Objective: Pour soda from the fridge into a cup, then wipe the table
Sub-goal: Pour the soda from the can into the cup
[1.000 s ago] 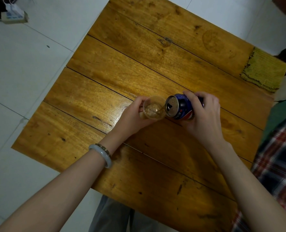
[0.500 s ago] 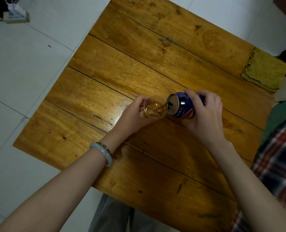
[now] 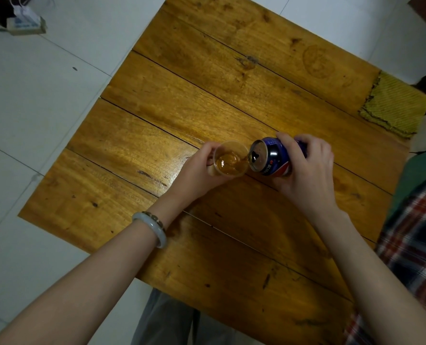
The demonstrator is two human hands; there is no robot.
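Blue aluminium soda can [image 3: 273,158], frame centre: tipped near level, mouth leftward at the rim of a clear plastic cup [image 3: 230,159], part-filled amber. Grips: right hand [image 3: 309,175] wraps the can from its right; left hand [image 3: 197,171] holds the cup's left side.

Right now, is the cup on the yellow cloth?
No, the left hand holds the cup well apart from the cloth at the far right corner.

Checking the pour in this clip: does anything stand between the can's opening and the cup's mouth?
Nothing visible does. The right hand tilts the blue soda can with its opening at the rim of the clear cup, which the left hand holds; brown soda runs straight in.
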